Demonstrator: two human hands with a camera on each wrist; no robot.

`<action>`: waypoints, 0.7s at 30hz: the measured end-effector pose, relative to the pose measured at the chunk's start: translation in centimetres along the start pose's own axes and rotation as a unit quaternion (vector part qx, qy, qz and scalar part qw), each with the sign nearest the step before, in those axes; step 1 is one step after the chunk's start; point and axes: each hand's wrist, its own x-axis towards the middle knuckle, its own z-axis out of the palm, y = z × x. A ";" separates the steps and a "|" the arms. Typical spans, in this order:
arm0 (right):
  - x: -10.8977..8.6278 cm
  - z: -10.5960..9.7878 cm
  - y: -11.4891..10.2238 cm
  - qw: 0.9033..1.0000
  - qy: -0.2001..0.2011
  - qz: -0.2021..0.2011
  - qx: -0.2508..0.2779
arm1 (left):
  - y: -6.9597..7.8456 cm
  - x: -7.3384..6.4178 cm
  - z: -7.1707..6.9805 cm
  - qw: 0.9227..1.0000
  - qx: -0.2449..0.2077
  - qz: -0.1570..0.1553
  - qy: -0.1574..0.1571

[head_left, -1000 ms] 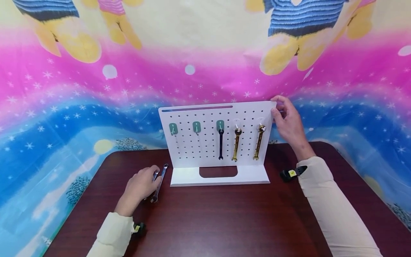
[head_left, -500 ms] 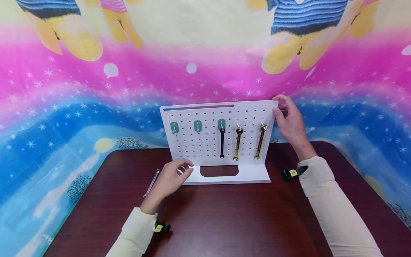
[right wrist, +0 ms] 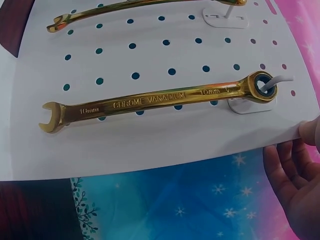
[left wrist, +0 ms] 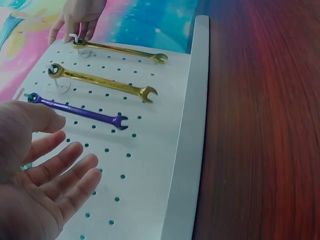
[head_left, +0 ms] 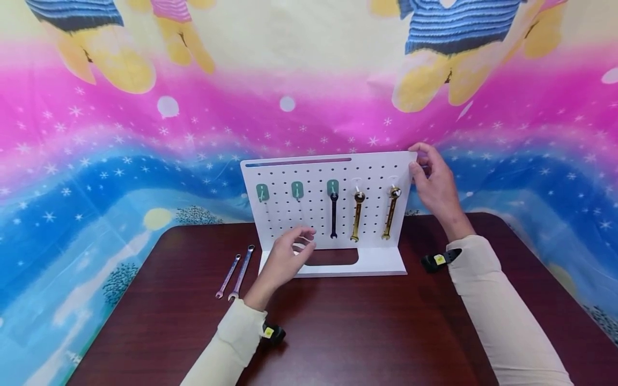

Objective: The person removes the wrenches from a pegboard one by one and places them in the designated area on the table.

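My right hand grips the upper right edge of a white pegboard, thumb in front and fingers behind. My left hand hovers before the board's lower left part, fingers loosely bent and nothing between them. A dark purple wrench hangs from a green-backed hook, just beyond that hand in the left wrist view. Right of it, two gold wrenches, a middle one and a rightmost one marked 10mm, hang on white hooks. Two silver wrenches, a shorter one and a longer one, lie on the table.
Two green-backed hooks, one far left and one beside it, carry nothing. The board's foot stands on a dark red-brown table. A colourful printed cloth hangs behind the table.
My left hand has left the silver wrenches and moved right, over to the front of the pegboard. Both silver wrenches now show on the table. The right hand keeps its grip on the board.
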 end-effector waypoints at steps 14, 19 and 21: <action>-0.1 -0.1 -0.3 1.000 -0.009 0.007 -0.011 | 0.2 2.1 1.2 0.999 -0.018 -0.016 0.029; -0.2 -0.1 -0.3 1.000 -0.008 0.012 -0.011 | 0.4 2.7 1.5 0.999 -0.030 -0.017 0.035; -0.3 -0.2 -0.3 1.000 -0.009 0.016 -0.012 | 0.4 2.8 1.7 0.999 -0.039 -0.020 0.031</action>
